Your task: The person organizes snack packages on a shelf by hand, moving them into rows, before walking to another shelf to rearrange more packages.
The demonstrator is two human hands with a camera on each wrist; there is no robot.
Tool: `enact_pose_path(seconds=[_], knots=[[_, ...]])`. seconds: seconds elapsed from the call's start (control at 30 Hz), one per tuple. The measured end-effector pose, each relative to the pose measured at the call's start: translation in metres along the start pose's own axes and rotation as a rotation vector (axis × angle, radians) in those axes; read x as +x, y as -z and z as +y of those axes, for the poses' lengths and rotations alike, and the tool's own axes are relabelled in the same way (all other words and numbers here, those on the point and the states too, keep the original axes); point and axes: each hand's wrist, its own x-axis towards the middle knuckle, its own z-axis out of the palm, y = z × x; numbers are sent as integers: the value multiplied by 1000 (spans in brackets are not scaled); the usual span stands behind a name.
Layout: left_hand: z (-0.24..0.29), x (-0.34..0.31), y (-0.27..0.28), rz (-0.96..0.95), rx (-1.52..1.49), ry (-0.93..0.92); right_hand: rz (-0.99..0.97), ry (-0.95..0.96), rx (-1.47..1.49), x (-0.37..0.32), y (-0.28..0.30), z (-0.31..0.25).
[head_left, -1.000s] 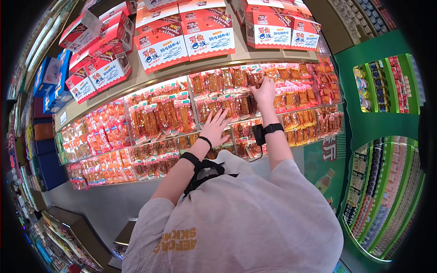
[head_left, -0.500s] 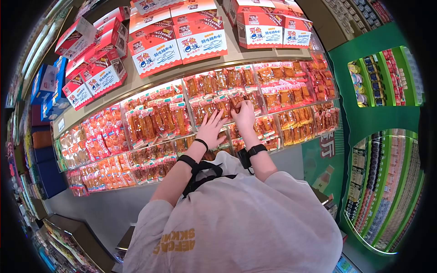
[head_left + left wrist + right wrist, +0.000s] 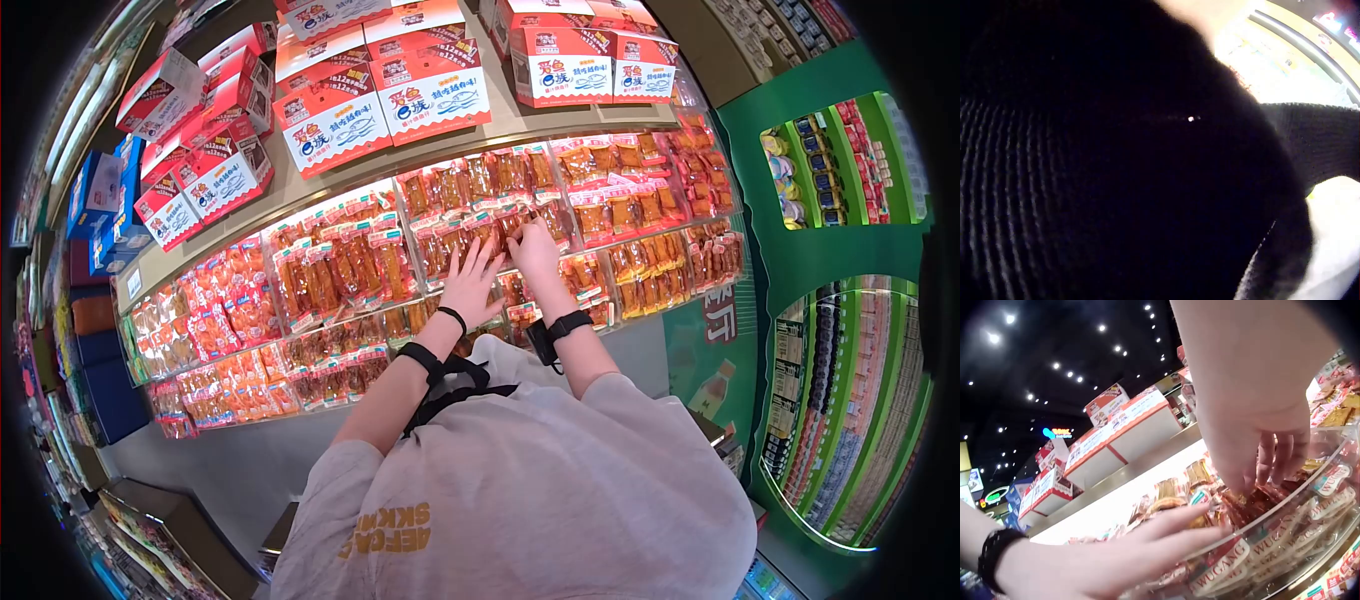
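My right hand (image 3: 537, 250) reaches down into a clear bin of brown vacuum-packed snacks, its fingers curled and pinching a snack packet (image 3: 1244, 509) at the front row. Beside it, my left hand (image 3: 470, 285) rests with spread, straight fingers on the packets of the same bin. In the right wrist view, the left hand (image 3: 1122, 556) stretches over the packets and the bin's clear front rim (image 3: 1272, 519), fingertips near the right hand. Dark ribbed fabric fills most of the left wrist view, hiding that hand's work.
Neighbouring bins hold more brown snacks (image 3: 625, 210) and orange-red packets (image 3: 235, 290); a lower row of bins (image 3: 335, 365) runs along the front. Red-and-white boxes (image 3: 430, 95) are stacked on the ledge behind. Green shelving (image 3: 845, 250) stands to the right.
My right hand has come from the bin's back right corner towards its front middle, close to the left hand. The left hand stays spread on the packets.
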Motion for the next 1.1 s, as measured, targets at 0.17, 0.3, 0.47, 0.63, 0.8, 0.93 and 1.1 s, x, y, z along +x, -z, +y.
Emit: enact_pose_path(seconds=[0.17,0.3,0.47,0.63,0.8,0.93,1.1], knots=[[-3,-4,-7,-19,-47,-24,149,-8,182,43,21,-1],[-2,-3,-6,-44,8,-36,221,48,111,81,10,-26],[-3,-1,-7,-73,26,-35,296,55,-236,94,-13,-39],[-3,-2,-5,-89,32,-37,265,59,-53,92,-12,-27],[-4,-3,-6,-50,-5,-44,163,29,93,62,40,-17],[-3,-4,-6,-22,-54,-36,284,-52,62,30,55,16],[-2,-4,-6,-23,-36,-37,149,25,-15,0,9,41]])
